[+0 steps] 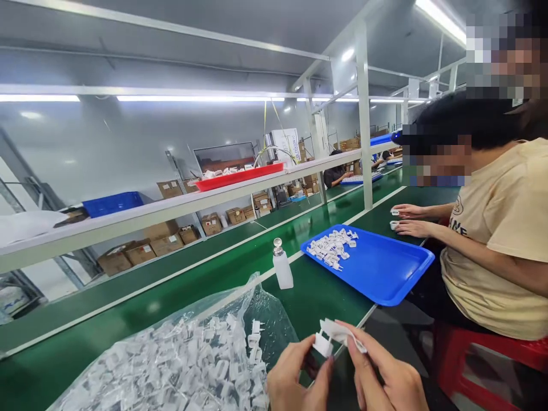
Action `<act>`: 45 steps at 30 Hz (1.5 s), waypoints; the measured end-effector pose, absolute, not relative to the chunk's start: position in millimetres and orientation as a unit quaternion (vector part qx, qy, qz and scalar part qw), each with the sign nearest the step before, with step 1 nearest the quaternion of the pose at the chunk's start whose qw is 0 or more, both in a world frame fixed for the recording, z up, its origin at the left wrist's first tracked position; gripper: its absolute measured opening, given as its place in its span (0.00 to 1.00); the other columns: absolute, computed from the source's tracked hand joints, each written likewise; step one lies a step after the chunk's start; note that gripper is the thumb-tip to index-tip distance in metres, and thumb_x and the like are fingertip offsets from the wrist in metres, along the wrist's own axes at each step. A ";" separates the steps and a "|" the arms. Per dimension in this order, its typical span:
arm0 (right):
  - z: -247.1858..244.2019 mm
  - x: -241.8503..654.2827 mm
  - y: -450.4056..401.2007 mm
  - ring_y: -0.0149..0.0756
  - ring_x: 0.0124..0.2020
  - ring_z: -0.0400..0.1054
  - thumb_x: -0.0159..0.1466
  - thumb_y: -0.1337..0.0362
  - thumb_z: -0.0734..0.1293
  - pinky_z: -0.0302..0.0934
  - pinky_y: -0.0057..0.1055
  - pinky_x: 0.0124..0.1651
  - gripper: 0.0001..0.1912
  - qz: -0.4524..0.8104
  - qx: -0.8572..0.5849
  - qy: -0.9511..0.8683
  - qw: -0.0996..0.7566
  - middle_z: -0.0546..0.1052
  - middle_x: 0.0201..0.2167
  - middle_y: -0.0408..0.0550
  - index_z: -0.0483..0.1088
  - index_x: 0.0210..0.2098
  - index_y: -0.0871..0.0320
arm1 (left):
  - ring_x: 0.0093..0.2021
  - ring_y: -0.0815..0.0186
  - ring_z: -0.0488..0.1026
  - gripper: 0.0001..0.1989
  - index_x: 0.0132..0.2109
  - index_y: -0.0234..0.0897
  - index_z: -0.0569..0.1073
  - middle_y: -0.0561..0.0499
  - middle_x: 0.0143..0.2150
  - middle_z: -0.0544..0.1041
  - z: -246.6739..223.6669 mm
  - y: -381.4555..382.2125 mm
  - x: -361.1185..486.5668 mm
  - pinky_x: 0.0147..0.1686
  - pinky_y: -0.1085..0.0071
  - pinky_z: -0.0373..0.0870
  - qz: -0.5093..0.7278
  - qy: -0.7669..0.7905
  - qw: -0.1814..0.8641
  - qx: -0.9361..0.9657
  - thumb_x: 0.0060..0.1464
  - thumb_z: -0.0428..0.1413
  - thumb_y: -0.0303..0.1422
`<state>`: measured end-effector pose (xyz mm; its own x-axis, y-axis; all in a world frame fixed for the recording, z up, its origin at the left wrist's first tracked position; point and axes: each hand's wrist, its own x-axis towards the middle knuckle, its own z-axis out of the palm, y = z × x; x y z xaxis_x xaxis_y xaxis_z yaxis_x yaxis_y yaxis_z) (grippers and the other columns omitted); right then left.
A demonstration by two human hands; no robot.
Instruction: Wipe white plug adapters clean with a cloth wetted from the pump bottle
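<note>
Between the thumb and fingers of my left hand (295,377) is a small white plug adapter (323,345). My right hand (385,371) pinches a folded white cloth (340,332), which is up against the adapter. To the left of my hands, a clear plastic bag (252,291) lies open on the green bench with many white plug adapters (184,365) in it. A white pump bottle (282,269) stands upright beyond my hands.
A blue tray (394,265) with several white adapters lies ahead on the right. Beside it sits a co-worker in a beige shirt (505,240), whose hands (413,220) hold small white parts. A shelf above the belt (171,274) carries a red tray (240,176).
</note>
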<state>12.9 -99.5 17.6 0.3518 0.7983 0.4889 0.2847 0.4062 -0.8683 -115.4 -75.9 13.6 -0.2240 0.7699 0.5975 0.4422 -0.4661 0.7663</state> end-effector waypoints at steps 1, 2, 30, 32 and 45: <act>14.5 16.1 -94.3 0.30 0.12 0.62 0.70 0.49 0.62 0.59 0.25 0.19 0.23 0.237 -0.519 -0.511 0.643 0.65 0.10 0.36 0.78 0.52 0.57 | 0.23 0.64 0.74 0.09 0.36 0.42 0.85 0.51 0.25 0.80 6.8 -68.6 -119.0 0.26 0.71 0.69 0.572 0.517 0.179 0.611 0.44 0.68 0.31; 9.8 19.9 -87.7 0.31 0.12 0.63 0.70 0.47 0.61 0.58 0.25 0.19 0.26 0.262 -0.528 -0.495 0.638 0.65 0.10 0.36 0.77 0.53 0.61 | 0.25 0.62 0.75 0.09 0.38 0.40 0.84 0.50 0.27 0.81 -0.5 -61.2 -122.6 0.28 0.70 0.70 0.546 0.532 0.210 0.612 0.45 0.66 0.32; -65.2 10.2 -25.7 0.39 0.32 0.77 0.75 0.54 0.51 0.63 0.30 0.36 0.23 0.384 -0.582 -0.614 0.370 0.82 0.34 0.46 0.73 0.55 0.51 | 0.29 0.63 0.73 0.12 0.49 0.36 0.81 0.50 0.31 0.77 -59.9 -11.8 -143.7 0.30 0.70 0.71 0.321 0.571 0.213 0.725 0.60 0.59 0.31; -54.4 9.0 -23.5 0.41 0.33 0.78 0.75 0.58 0.49 0.60 0.31 0.35 0.23 0.359 -0.617 -0.633 0.299 0.82 0.32 0.47 0.72 0.54 0.52 | 0.27 0.63 0.73 0.12 0.49 0.35 0.81 0.50 0.30 0.76 -63.1 -11.1 -146.1 0.29 0.71 0.71 0.320 0.565 0.205 0.732 0.61 0.59 0.32; -17.6 -25.2 7.9 0.54 0.40 0.74 0.66 0.73 0.54 0.53 0.38 0.38 0.16 0.307 -0.709 -0.605 0.193 0.78 0.35 0.65 0.74 0.36 0.64 | 0.45 0.55 0.78 0.22 0.58 0.33 0.75 0.41 0.43 0.79 -109.1 -17.8 -151.4 0.46 0.60 0.77 0.371 0.499 0.159 0.767 0.60 0.49 0.20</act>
